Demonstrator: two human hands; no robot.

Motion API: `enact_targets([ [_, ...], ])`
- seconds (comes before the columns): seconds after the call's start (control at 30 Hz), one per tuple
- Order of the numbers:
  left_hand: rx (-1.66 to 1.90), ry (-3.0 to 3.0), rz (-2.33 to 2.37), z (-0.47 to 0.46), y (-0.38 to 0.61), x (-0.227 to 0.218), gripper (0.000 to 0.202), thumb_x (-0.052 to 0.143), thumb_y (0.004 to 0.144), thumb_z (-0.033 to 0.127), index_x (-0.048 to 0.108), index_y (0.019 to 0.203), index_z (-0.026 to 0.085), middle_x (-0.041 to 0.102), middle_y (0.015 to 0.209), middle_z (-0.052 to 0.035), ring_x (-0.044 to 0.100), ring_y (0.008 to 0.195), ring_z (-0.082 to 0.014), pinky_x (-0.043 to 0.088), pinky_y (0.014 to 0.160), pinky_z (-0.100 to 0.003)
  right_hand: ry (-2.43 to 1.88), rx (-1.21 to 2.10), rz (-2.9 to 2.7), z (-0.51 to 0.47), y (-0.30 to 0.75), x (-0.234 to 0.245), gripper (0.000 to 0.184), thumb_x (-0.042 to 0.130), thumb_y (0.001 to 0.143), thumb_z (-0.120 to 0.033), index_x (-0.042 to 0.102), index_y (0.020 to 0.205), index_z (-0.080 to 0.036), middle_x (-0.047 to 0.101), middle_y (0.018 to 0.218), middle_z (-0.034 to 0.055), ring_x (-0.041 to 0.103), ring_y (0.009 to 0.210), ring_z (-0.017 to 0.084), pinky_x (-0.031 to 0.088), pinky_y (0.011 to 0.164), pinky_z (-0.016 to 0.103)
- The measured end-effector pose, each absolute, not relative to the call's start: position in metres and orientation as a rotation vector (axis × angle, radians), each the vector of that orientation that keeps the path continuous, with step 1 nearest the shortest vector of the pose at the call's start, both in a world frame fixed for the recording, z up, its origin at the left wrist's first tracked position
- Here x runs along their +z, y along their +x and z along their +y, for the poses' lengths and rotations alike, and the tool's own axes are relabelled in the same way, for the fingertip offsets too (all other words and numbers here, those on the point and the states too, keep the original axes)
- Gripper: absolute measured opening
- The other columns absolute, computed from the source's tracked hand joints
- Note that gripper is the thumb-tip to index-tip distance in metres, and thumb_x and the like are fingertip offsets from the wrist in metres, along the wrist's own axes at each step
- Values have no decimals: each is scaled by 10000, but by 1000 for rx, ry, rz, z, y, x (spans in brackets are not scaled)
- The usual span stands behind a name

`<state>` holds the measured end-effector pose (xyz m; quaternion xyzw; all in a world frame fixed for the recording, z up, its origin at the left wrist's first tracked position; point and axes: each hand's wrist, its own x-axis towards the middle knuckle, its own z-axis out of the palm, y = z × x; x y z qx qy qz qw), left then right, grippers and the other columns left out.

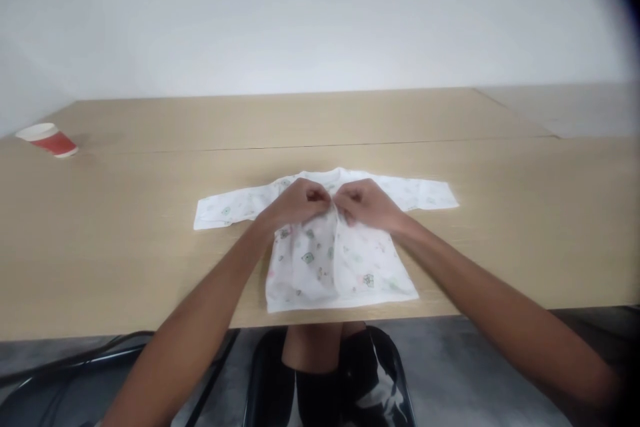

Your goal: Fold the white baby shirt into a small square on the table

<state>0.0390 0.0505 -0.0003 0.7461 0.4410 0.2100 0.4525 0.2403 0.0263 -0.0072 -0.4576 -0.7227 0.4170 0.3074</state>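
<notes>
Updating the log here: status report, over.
Left hand and right hand close together, pinching printed long-sleeved shirt at its upper front. Shirt spread on table, sleeves out sideways. Paper cup far left, apart from shirt.

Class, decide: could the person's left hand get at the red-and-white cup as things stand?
Probably yes, with a stretch. The left hand seems to pinch the printed shirt, so it would have to let go first; between it and the cup lie just one sleeve and tabletop.
</notes>
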Motion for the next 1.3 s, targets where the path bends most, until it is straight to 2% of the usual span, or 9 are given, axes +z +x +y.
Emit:
enact_targets([
  [0.1,546,1748,1077,51,39,-5,113,626,824,260,648,839,151,639,716,-32,562,620,-103,435,588,-216,-1200,1246,-1819,29,241,-7,264,556,893,-322,624,744,-114,593,562,27,548,470,89,379,419,164],
  [0.2,548,1645,1034,51,39,-8,96,607,850,252,597,833,157,609,678,-26,561,598,-105,457,590,-225,-1138,1295,-1783,31,242,-12,171,646,824,-291,641,812,-120,610,607,21,590,531,101,482,478,175],
  [0.3,545,1563,1018,50,40,-9,63,595,850,217,595,835,155,598,692,-28,557,611,-98,439,574,-205,-1115,1318,-1757,31,241,-18,167,688,781,-286,628,789,-131,631,679,32,631,604,127,540,520,204],
  [0.47,604,1395,978,54,38,-15,60,614,809,146,643,860,132,599,737,-31,548,616,-67,462,628,-195,-1139,1126,-1796,29,238,-25,154,689,783,-281,633,765,-139,615,645,10,591,523,106,464,453,180],
  [0.7,583,1479,1009,54,35,-14,259,762,770,374,678,838,139,639,750,-45,586,650,-96,469,615,-210,-1066,846,-1905,28,235,-28,122,674,790,-271,662,782,-149,627,665,3,569,589,94,442,535,188],
  [0.97,661,1521,1063,49,44,-11,137,696,798,249,648,775,123,589,643,-22,542,584,-85,435,568,-206,-1104,724,-1961,31,236,-31,94,681,758,-240,656,759,-149,601,641,-7,535,574,84,416,539,190],
  [1.07,705,1522,1048,50,45,-16,71,643,813,184,593,841,141,585,659,-7,532,564,-78,438,562,-203,-1125,803,-1915,32,237,-29,141,696,776,-278,664,757,-142,619,663,8,559,585,91,435,540,193],
  [1.2,752,1508,1001,48,44,-14,274,652,806,171,499,1031,197,616,783,0,554,582,-77,441,560,-194,-1147,1164,-1822,34,241,-23,266,705,814,-384,649,789,-125,615,672,32,582,563,107,481,501,204],
  [1.3,706,1545,965,48,40,-10,314,681,803,230,500,1059,211,609,832,0,555,600,-76,446,575,-201,-1097,1393,-1737,38,245,-21,309,746,788,-406,632,860,-127,602,702,30,603,616,117,557,541,229],
])
